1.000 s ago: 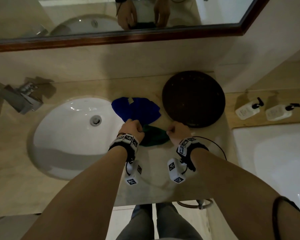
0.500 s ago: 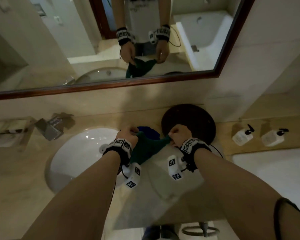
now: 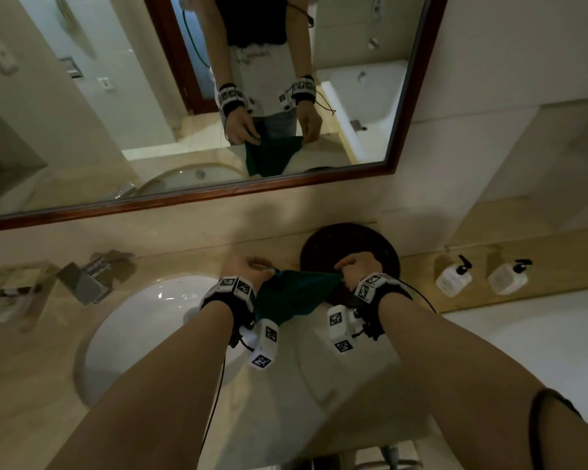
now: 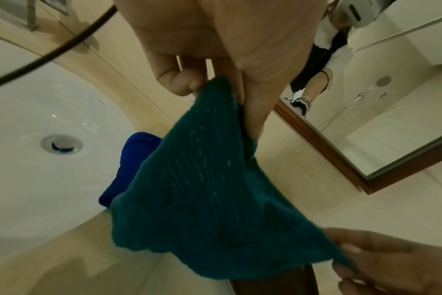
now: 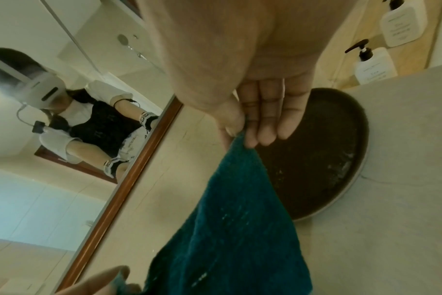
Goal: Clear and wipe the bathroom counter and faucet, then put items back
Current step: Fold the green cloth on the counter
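A dark green cloth (image 3: 291, 295) hangs stretched in the air between my two hands, above the counter (image 3: 319, 385) beside the white sink (image 3: 143, 320). My left hand (image 3: 248, 269) pinches its left corner; in the left wrist view thumb and fingers (image 4: 253, 119) clamp the green cloth (image 4: 209, 199). My right hand (image 3: 348, 268) pinches the right corner, seen in the right wrist view as fingertips (image 5: 250, 139) on the green cloth (image 5: 230, 229). A blue cloth (image 4: 131, 159) lies on the counter at the sink's rim, hidden in the head view. The chrome faucet (image 3: 82, 283) stands left of the sink.
A round dark tray (image 3: 384, 245) lies on the counter under my right hand. Two white pump bottles (image 3: 454, 278) (image 3: 510, 276) stand on a ledge to the right, by a white bathtub (image 3: 540, 334). A wood-framed mirror (image 3: 218, 195) covers the wall behind.
Both hands have lifted the green cloth off the counter and pulled it taut between them. My head has tilted up, showing more of the mirror.
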The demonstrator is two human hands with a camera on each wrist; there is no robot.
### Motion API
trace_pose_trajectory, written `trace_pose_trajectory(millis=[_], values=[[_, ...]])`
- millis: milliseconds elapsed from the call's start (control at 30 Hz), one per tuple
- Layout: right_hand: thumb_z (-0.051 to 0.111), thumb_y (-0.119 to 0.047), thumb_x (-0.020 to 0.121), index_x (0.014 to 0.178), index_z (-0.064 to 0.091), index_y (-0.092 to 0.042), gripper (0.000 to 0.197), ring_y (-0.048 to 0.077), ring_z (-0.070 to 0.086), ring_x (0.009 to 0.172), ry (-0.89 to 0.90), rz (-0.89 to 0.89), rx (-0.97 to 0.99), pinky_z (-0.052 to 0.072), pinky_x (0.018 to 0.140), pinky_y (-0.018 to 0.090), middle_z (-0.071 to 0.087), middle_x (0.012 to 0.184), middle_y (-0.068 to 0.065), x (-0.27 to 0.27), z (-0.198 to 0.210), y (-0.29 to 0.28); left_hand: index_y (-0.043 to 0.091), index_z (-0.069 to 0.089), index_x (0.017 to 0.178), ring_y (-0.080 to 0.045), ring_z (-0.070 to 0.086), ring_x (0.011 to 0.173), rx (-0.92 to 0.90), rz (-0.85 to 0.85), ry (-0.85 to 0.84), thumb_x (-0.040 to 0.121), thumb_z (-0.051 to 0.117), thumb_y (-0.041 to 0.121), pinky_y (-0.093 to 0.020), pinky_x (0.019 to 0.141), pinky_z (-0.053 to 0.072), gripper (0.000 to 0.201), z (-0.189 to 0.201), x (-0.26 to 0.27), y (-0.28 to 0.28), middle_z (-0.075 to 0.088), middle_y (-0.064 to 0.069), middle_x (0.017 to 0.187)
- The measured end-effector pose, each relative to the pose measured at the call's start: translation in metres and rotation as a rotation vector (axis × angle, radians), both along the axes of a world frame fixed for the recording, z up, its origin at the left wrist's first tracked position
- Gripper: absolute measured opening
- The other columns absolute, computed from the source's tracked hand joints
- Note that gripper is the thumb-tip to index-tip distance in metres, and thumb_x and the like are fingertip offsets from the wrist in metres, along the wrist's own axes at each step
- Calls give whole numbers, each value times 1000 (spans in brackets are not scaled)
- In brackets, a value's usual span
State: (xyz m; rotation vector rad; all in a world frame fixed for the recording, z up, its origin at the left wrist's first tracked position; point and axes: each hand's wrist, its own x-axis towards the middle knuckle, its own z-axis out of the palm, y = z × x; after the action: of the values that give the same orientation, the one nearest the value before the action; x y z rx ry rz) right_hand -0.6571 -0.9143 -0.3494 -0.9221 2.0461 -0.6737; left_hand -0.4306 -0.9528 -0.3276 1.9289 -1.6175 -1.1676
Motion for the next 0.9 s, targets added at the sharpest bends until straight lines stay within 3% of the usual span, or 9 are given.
trace_pose_trajectory(millis=[100,167,233,300,400,500,567,767,900], values=[[52,-10,89,68,73,-23,32,29,68,76,-65,-44,36,60,72,37,70,87,9,-14,-1,-1,24,73,89,-16,64,84,-68,24,4,82,72,24,-25,79,51,7,11,-3,-4,69,2,85],[63,-19,82,88,73,-14,13,31,69,88,-115,-58,54,59,79,42,71,95,13,-24,-3,-5,23,74,92,-16,62,84,-91,43,23,84,71,25,-24,77,48,9,16,-4,-8,69,2,89],[67,-22,75,99,70,-8,28,31,69,94,-118,-71,53,58,82,45,71,101,15,-41,-18,-17,23,74,94,-17,62,85,-103,67,42,84,70,25,-25,76,48,11,20,-4,-9,69,2,90],[66,-23,71,97,70,-8,30,32,69,94,-120,-67,22,58,82,46,71,101,16,-58,-39,-32,22,74,92,-18,62,85,-108,91,55,85,70,25,-26,76,49,9,22,-4,-11,68,1,89],[60,-20,73,89,74,-19,22,33,68,94,-64,-11,-65,56,85,45,72,101,12,-51,-9,-24,22,71,81,-21,66,82,-81,157,146,85,70,20,-32,78,55,4,24,-4,-15,70,-3,86],[55,-11,82,104,74,-24,32,25,63,103,83,95,-123,49,95,29,69,111,1,-34,37,-4,17,69,83,-22,69,78,-71,218,229,87,67,14,-35,76,58,5,33,-5,-18,71,-8,86],[57,-12,84,111,72,-23,32,20,62,103,141,96,-191,45,89,20,68,115,0,-32,47,-1,18,67,80,-22,70,78,-88,240,265,86,67,13,-37,78,58,9,39,-4,-19,72,-9,86],[58,-20,92,104,72,-15,19,19,62,96,187,58,-307,38,76,19,71,105,4,-20,60,15,23,69,75,-25,71,83,-135,291,278,81,72,18,-42,80,58,8,41,11,-6,73,-7,86],[59,-26,91,95,69,-20,12,16,59,82,222,93,-286,45,75,25,70,98,3,-12,57,40,20,67,71,-31,70,86,-133,278,304,83,70,11,-44,81,58,15,34,23,23,72,-12,86]])
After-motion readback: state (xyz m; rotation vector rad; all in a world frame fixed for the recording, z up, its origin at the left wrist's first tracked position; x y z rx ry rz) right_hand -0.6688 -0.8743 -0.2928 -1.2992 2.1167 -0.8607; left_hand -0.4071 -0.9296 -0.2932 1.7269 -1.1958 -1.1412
